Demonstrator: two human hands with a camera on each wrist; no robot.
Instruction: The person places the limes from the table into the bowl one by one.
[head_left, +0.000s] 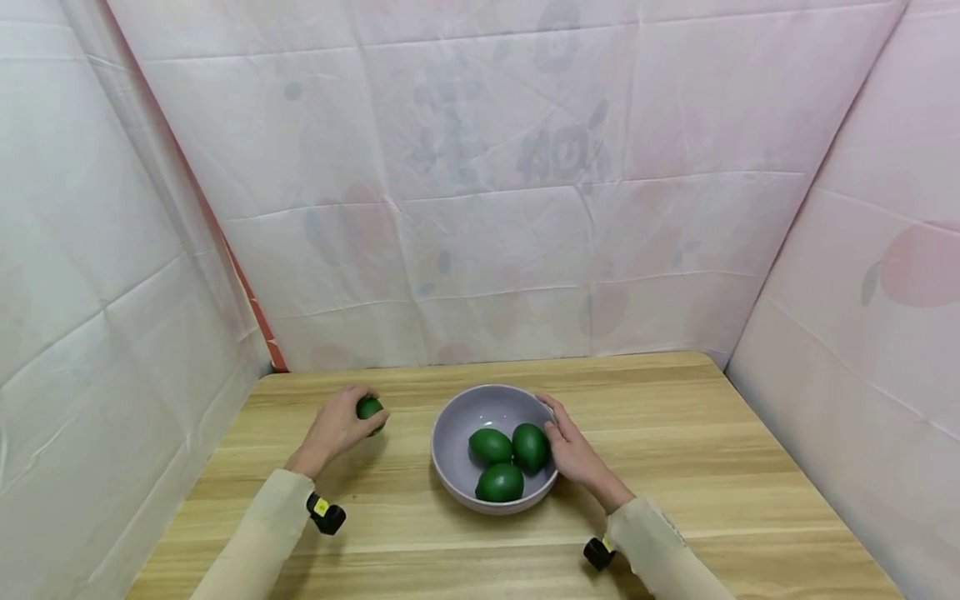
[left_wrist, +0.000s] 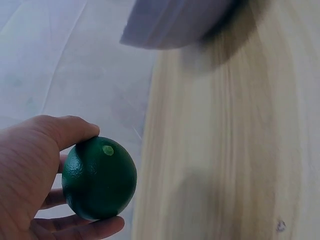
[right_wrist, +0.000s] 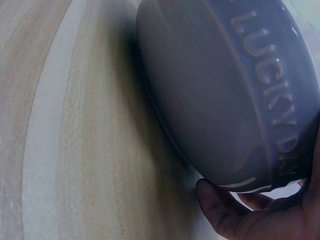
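My left hand [head_left: 339,423] grips a dark green lime [head_left: 371,407] between thumb and fingers, left of the bowl. In the left wrist view the lime [left_wrist: 100,178] shows a pale stem spot, with the thumb on its upper side and fingers around beneath it. A greyish-purple bowl [head_left: 459,421] stands on the table with three green limes [head_left: 491,447] inside. At its right side my right hand [head_left: 576,450] holds the bowl, thumb at the rim and fingers around the outer wall. Raised letters run along the bowl's outside [right_wrist: 210,100] in the right wrist view.
The wood-grain table [head_left: 405,550] has rounded far corners. Pale printed cloth sheets [head_left: 480,208] hang behind it and along both sides. A small black camera [head_left: 327,514] is strapped to the left wrist, another [head_left: 598,553] to the right.
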